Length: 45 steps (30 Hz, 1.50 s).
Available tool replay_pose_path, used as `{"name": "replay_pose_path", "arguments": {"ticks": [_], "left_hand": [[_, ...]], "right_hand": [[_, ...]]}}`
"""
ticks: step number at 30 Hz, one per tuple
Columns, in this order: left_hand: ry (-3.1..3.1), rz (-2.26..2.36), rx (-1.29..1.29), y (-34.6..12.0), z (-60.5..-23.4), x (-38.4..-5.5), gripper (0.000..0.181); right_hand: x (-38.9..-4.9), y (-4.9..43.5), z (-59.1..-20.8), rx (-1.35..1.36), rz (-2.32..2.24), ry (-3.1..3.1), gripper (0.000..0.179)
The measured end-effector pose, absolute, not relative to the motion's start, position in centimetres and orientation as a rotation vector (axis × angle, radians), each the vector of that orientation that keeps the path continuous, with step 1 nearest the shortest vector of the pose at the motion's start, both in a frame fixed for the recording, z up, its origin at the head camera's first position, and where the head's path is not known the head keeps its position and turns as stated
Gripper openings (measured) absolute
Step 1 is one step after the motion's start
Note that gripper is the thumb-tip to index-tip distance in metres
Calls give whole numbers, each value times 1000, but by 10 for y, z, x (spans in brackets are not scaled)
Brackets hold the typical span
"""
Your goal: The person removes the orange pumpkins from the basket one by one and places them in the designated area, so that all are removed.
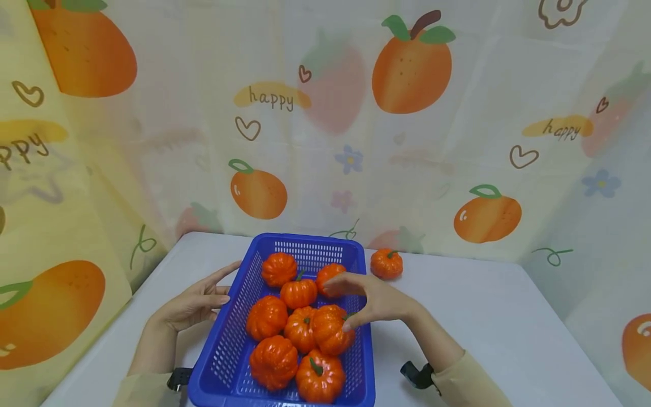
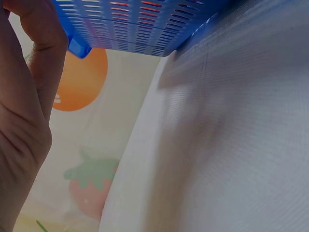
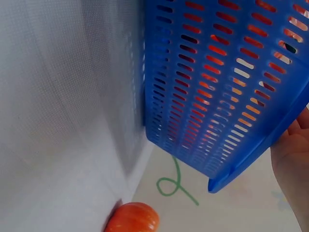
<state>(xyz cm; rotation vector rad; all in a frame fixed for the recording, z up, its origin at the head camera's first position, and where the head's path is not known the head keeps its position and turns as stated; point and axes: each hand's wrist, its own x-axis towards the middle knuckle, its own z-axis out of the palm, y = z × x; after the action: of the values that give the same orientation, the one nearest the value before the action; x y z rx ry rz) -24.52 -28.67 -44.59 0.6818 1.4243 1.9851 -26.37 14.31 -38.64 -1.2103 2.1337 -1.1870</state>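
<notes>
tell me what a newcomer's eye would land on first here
Probably the blue slotted basket on the white table, holding eight glossy orange miniature pumpkins. Next, the lone pumpkin on the table, right of the basket's far end. Then the right hand, reaching in over the basket's right rim.

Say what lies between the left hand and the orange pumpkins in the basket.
In the head view, the perforated wall of the blue basket stands between the left hand and the orange pumpkins.
</notes>
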Motion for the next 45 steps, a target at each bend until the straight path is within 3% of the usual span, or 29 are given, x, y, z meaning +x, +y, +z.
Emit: {"name": "replay_pose_path", "arguments": {"ticks": [18, 24, 30, 45], "left_hand": [[1462, 2000, 628, -286, -447, -244, 75], [1464, 2000, 617, -286, -446, -244, 75], [1462, 1997, 615, -285, -445, -243, 75], [1425, 1992, 675, -285, -447, -244, 74]], "right_hand": [[-240, 134, -391, -1153, -749, 2488, 84], [-237, 132, -391, -1146, -634, 2564, 78], [-238, 133, -392, -1195, -645, 2586, 72], [-241, 136, -391, -1287, -841, 2551, 77]]}}
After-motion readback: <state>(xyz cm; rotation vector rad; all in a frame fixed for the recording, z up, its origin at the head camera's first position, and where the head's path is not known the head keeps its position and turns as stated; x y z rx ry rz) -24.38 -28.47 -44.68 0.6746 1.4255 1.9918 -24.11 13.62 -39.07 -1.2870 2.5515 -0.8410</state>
